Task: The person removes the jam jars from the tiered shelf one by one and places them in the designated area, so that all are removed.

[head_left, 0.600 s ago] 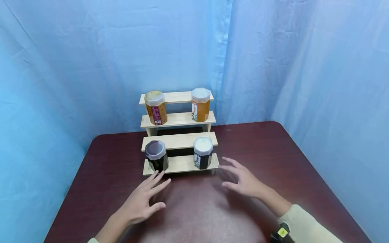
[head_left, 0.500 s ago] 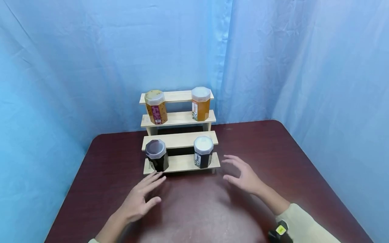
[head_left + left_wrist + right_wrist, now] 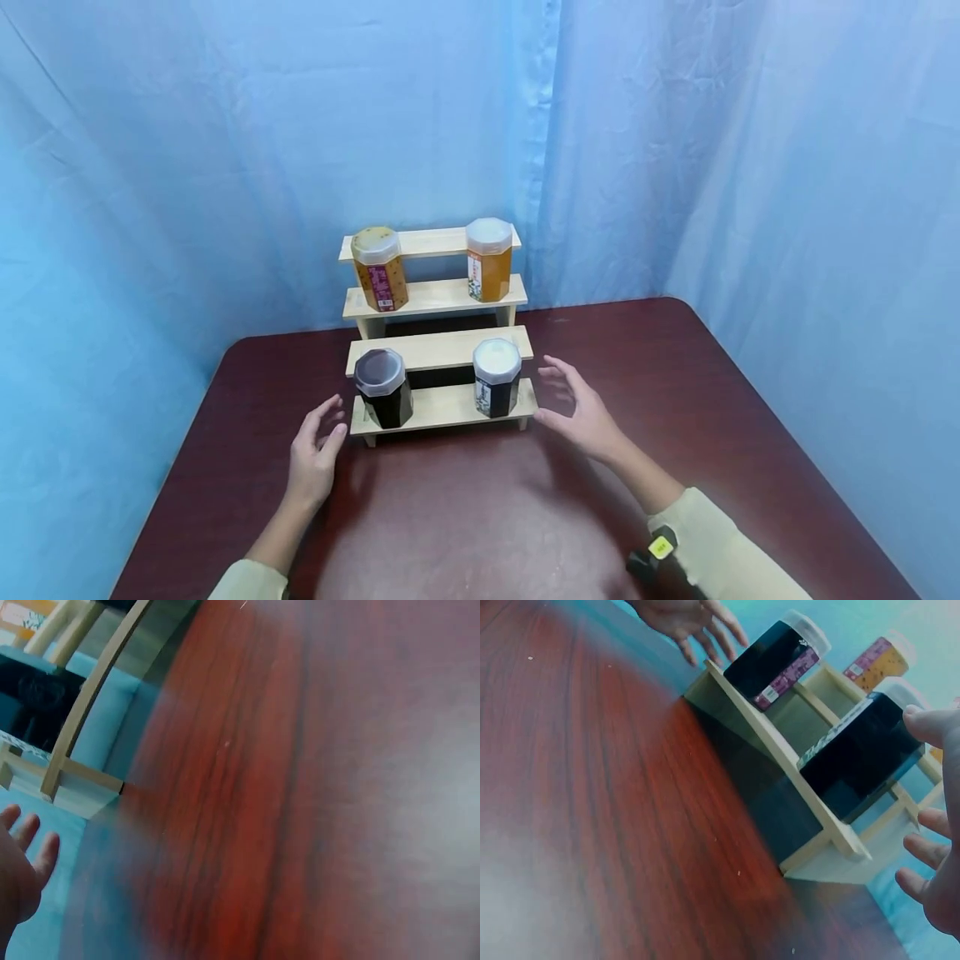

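A stepped wooden rack (image 3: 442, 406) stands on the table and bears octagonal jars with whitish lids. On its bottom step are a dark jar (image 3: 388, 407) at the left and another dark jar with a pale label (image 3: 504, 398) at the right. My left hand (image 3: 313, 462), fingers loosely bent, is just left of the rack's front corner and holds nothing. Beside the rack's right front end is my right hand (image 3: 588, 417), thumb and fingers spread apart, also holding nothing. In the right wrist view its thumb (image 3: 930, 726) overlaps the lid of the nearer dark jar.
Higher on the rack stand a speckled yellow jar (image 3: 384, 285) with a purple label and an amber jar (image 3: 495, 277). Blue curtains (image 3: 300, 150) hang close behind and beside the dark red table (image 3: 465, 517).
My left hand has moved from in front of the left dark jar to the rack's left side. My right hand has shifted slightly up, beside the right end. The jars stay on their steps.
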`<action>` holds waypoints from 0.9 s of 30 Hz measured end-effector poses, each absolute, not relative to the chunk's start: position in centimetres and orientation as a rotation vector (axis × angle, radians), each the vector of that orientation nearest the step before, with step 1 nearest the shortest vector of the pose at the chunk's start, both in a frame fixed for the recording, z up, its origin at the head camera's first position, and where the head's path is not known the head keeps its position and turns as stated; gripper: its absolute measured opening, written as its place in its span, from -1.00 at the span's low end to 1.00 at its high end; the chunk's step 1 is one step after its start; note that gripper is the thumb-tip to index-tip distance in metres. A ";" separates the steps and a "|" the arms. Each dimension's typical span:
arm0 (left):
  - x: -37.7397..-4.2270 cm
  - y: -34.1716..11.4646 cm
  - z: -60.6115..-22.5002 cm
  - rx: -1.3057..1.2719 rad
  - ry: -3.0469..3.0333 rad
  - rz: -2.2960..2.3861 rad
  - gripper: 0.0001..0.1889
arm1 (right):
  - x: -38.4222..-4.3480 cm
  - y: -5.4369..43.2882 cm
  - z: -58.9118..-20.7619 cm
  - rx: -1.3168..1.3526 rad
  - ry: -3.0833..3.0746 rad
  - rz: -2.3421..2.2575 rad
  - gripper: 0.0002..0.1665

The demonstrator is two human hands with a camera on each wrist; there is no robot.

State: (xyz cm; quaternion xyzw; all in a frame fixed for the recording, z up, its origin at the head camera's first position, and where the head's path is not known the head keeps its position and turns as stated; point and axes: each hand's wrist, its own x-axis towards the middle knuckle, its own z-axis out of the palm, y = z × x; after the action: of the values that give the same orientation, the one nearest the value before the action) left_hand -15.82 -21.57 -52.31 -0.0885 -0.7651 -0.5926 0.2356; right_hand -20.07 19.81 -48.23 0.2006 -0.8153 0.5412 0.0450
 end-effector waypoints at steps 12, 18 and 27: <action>-19.0 -22.0 -52.9 -0.278 -2.297 -1.793 -0.43 | -20.3 16.5 -45.1 0.625 -2.504 1.741 -0.01; -19.7 -21.8 -53.1 -0.219 -2.380 -1.735 -0.39 | -22.1 16.2 -48.0 0.608 -2.490 1.791 0.05; -19.9 -21.9 -54.3 -0.186 -2.372 -1.785 -0.33 | -22.4 15.5 -48.3 0.582 -2.487 1.810 0.06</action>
State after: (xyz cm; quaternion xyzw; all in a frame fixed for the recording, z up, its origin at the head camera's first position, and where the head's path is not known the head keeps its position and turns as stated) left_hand -19.88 -21.87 -54.31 -0.0623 -0.7946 -0.5981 0.0835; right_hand -22.36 15.47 -48.30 0.1859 -0.7944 0.5782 0.0058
